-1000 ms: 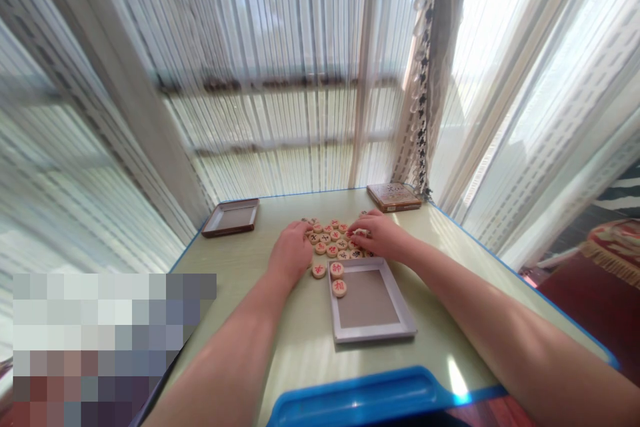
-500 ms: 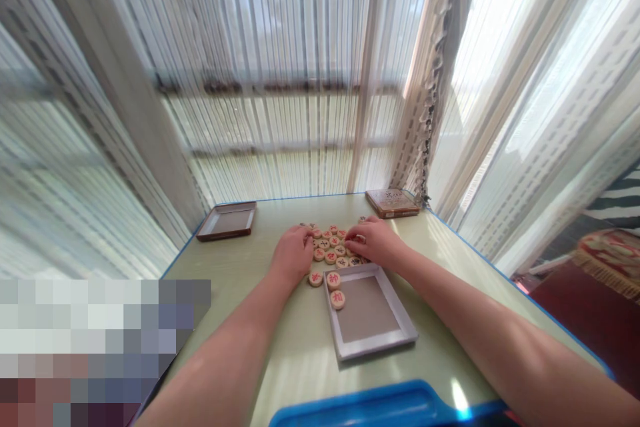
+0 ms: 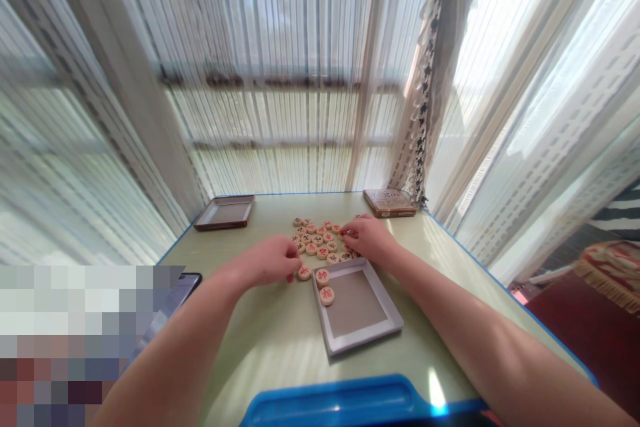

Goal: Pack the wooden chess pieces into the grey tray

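Note:
Several round wooden Chinese chess pieces (image 3: 317,239), marked in red or black, lie loosely grouped on the pale green table (image 3: 240,347). My left hand (image 3: 275,259) is at the group's near left, fingers curled with a gap between them, beside a red-marked piece (image 3: 303,272) lying on the table. At the group's right side, my right hand (image 3: 370,235) has its fingertips closed on a chess piece, mostly covered by the fingers. In front of the group sits a shallow grey-white box tray (image 3: 367,337). Two red-marked pieces (image 3: 325,287) rest along its left side.
A brown-edged box lid (image 3: 225,225) lies at the back left, and a patterned brown box (image 3: 390,203) at the back right. A phone (image 3: 193,282) is at the left edge. The table's blue moulded rim (image 3: 335,400) runs nearest me; curtains hang behind.
My left hand has moved left and toward me, from the group's left side to the single near piece. My right hand stays at the right side of the group. The view has shifted slightly.

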A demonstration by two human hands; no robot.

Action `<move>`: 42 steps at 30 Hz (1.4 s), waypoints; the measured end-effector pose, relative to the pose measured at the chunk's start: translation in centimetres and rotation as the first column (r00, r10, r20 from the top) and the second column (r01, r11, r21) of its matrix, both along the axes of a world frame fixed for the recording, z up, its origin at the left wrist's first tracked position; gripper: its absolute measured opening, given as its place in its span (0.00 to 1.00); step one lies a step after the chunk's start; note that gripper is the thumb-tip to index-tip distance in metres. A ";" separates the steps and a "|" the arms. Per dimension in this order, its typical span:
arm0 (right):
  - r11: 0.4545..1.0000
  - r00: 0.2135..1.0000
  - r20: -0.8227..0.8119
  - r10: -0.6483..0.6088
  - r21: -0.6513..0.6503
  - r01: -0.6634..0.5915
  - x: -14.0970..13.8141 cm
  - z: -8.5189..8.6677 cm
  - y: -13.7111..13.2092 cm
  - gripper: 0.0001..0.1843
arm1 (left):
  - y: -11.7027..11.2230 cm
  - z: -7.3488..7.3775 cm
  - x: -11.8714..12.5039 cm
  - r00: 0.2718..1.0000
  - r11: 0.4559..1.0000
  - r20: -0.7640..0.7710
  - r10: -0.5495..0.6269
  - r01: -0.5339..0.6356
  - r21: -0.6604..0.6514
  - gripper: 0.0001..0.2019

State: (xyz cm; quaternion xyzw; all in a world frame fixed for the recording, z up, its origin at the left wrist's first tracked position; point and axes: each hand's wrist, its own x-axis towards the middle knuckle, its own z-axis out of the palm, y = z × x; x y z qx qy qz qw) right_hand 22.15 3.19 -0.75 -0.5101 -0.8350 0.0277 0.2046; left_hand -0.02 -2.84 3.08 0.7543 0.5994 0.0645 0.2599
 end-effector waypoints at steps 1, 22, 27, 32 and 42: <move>1.000 1.000 -0.003 -0.004 -0.017 0.004 0.0 0.0 0.0 0.14 | -0.1 0.1 -0.1 0.999 0.999 0.048 -0.018 0.020 -0.041 0.14; 0.941 0.944 -0.091 0.318 -0.089 -0.326 0.1 3.5 -3.9 0.23 | -0.7 -1.1 2.1 0.961 1.000 0.277 0.017 -0.012 -0.022 0.16; 0.887 0.919 0.080 0.385 -0.306 -0.345 -0.3 4.9 -6.1 0.16 | -0.5 -1.7 2.0 0.963 1.000 0.269 -0.019 0.019 0.001 0.15; 0.912 0.911 0.250 0.328 -0.336 -0.236 -1.0 5.0 -7.2 0.15 | -0.5 -1.6 2.0 0.965 1.000 0.262 -0.004 0.010 -0.021 0.14; 0.912 0.880 0.327 0.343 -0.342 -0.229 -0.5 4.2 -6.7 0.07 | -0.5 -1.3 1.8 0.966 1.000 0.259 0.013 -0.009 -0.014 0.14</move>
